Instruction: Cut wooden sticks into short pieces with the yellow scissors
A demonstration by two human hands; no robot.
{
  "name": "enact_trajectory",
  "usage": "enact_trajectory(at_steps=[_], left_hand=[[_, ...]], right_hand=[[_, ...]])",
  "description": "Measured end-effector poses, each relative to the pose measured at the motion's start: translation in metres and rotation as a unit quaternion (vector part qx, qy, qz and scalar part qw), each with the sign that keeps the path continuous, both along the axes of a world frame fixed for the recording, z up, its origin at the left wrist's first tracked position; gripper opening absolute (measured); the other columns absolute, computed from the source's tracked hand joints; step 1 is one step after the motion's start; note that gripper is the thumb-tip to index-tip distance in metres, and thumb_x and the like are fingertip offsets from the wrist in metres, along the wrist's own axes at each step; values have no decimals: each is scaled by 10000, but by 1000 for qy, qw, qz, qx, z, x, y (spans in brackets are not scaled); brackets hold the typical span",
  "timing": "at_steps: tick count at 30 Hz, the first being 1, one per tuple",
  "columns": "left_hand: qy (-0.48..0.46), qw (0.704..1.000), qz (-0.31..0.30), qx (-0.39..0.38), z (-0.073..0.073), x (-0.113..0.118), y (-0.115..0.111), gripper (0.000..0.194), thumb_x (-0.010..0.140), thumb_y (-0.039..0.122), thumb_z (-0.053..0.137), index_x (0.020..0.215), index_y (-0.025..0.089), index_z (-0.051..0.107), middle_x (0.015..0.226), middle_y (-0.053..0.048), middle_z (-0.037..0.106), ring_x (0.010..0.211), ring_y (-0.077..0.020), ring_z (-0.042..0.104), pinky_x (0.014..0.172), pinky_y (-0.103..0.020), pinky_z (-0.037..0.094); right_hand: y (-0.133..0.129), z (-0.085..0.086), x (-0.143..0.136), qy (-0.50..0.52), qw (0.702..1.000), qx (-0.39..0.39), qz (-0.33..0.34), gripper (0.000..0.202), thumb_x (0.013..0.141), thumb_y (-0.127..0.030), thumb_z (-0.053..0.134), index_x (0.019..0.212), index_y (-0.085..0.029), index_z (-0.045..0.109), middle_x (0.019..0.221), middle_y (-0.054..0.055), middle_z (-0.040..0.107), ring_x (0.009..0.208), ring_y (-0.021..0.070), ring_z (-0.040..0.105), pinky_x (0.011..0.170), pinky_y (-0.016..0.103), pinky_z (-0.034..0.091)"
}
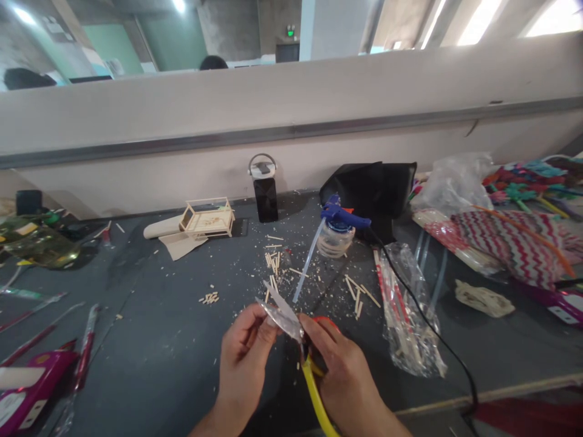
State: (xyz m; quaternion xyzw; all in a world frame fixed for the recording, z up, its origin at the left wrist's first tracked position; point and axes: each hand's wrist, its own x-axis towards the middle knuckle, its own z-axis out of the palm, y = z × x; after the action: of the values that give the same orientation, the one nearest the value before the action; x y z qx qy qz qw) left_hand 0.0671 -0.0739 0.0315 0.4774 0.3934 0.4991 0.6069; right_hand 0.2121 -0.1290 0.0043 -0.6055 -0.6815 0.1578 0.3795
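My right hand [344, 364] is closed around scissors [288, 318] with yellow and orange-red handles. Their metal blades stand apart and point away to the left. At the blade tips my left hand [246, 352] is closed in a pinch; whatever it holds is hidden by the fingers and blade. Just beyond the blades lie thin wooden sticks [273, 264], with crumbs scattered around. A small heap of short cut pieces [209, 297] lies to the left. Farther back, a miniature wooden bed-like frame [208, 222] rests partly over a brown paper piece [180, 246].
A blue glue gun [344, 215] sits on a clear jar [334, 243], its black cable [421, 312] trailing right. More sticks [359, 294] and a plastic packet [412, 315] lie right. A bottle [265, 197] stands by the partition. Magenta boxes [34, 388] occupy the left edge.
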Motion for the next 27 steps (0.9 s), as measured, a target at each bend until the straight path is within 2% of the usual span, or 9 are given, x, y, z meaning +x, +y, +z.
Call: enact_trajectory(at_steps=[5,9,12,14,17,20,23,25,27], left_hand=[[58,998,8,-5,-5,-4,1,163,852,341,653,849,185,700,712,4,622,694,-120,533,645,-185,439],[93,995,28,-6,-4,-9,5,191,848,368,646,822,183,685,697,4,610,678,-125,528,631,-194,432],[153,988,34,10,-3,-17,10,208,853,394,625,849,194,680,731,-4,636,716,-148,567,666,-221,448],[229,972,36,42,-5,-25,17,217,865,408,598,887,209,682,778,-13,668,758,-172,599,705,-251,455],[371,919,53,117,-12,-43,37,216,869,400,570,906,227,693,866,-30,713,819,-208,625,752,-301,446],[489,845,67,207,-23,-63,62,166,842,333,572,853,222,696,791,-26,730,786,-226,640,832,-364,420],[593,769,39,236,-31,-81,80,143,832,248,541,789,224,676,772,-20,746,745,-223,656,841,-383,396],[629,740,28,237,-35,-88,85,152,823,204,521,767,227,661,769,-20,746,745,-223,661,825,-382,387],[645,723,28,245,-36,-91,86,178,829,175,497,820,227,667,827,-36,751,805,-239,667,824,-390,373]], right_hand=[[-3,-2,-1,57,998,-29,3,457,757,-10,444,1143,-152,644,774,65,674,626,176,638,577,252,530],[-1,1,1,118,992,-39,-37,271,894,-194,491,1105,-162,657,691,15,646,548,136,571,523,205,481],[-2,0,2,173,981,-58,-72,261,897,-327,536,1041,-160,676,648,-9,627,473,111,510,452,187,433],[-5,-4,2,213,970,-71,-89,261,878,-358,558,1004,-171,690,665,-9,635,483,112,514,464,191,434],[-11,-10,0,253,958,-77,-115,254,848,-376,593,990,-196,703,650,-21,608,512,119,513,497,204,435],[-17,-13,1,275,946,-86,-148,244,834,-387,610,985,-216,697,601,-45,519,482,105,432,460,201,389],[-19,-13,2,316,927,-108,-169,282,838,-413,606,1022,-212,678,567,-65,423,432,88,332,377,189,308],[-19,-13,2,336,918,-120,-175,316,837,-429,607,1050,-205,670,556,-73,385,415,84,293,339,185,259],[-18,-14,2,334,919,-114,-175,305,826,-424,613,1032,-208,676,572,-67,403,427,84,299,351,186,273]])
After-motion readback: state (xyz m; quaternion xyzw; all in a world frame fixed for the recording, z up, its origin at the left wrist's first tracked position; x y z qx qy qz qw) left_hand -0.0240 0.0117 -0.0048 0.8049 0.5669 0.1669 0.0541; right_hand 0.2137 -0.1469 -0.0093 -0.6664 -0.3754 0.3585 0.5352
